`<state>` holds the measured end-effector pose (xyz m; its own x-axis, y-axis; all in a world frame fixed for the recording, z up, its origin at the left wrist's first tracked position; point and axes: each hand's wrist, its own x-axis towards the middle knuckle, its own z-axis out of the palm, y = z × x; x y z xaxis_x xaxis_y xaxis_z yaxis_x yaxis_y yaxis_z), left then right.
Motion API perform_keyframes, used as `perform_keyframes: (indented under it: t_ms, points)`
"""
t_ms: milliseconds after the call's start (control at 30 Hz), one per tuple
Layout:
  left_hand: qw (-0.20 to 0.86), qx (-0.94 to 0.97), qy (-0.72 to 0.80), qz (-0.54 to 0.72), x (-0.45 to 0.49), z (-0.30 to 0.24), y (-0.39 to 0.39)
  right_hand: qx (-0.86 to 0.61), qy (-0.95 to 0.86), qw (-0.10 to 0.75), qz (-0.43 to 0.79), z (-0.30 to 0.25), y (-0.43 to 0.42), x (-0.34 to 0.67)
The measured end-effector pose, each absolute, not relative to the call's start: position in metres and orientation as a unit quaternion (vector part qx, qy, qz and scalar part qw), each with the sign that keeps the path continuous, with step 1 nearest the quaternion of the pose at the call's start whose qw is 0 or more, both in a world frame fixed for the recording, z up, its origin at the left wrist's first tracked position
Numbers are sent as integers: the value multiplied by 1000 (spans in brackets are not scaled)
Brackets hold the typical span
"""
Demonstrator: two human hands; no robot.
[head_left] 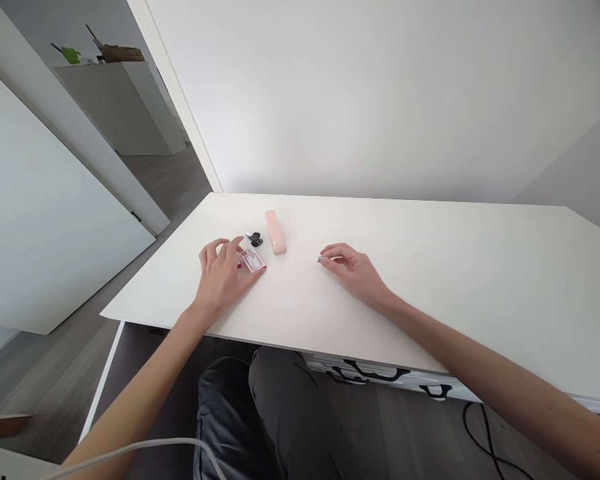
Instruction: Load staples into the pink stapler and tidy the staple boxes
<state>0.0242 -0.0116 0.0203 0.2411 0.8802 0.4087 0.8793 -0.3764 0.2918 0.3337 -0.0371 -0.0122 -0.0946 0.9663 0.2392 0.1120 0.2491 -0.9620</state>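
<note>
My left hand (223, 273) rests on the white table (455, 267), fingers spread, its fingertips touching a small red and white box (253, 260). Just beyond the box lie a black binder clip (255, 238) and a pink stapler (275, 231), which points away from me. My right hand (353, 267) lies to the right of the stapler with its fingers curled. Thumb and forefinger pinch a tiny metallic thing (320, 259) against the tabletop; it is too small to name.
A white wall stands behind the table. On the left an open doorway shows a grey floor and a white cabinet (120, 107) with items on top. My legs and black cables (480, 433) are under the table's near edge.
</note>
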Motion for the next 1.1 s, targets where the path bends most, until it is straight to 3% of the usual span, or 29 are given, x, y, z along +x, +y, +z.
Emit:
perform_keyframes:
  t_ms: [133, 400, 767, 1100]
  points:
    - [-4, 805, 548, 227, 48, 19, -44, -437, -617, 491, 433, -10, -42, 344]
    - [176, 876, 432, 125, 58, 33, -48, -427, -638, 417, 486, -2, -52, 367]
    - [212, 806, 467, 296, 88, 15, -40, -386, -653, 365, 540, 5, -52, 373]
    - [210, 811, 454, 305, 92, 11, -35, -390, -654, 381, 524, 6, -53, 374]
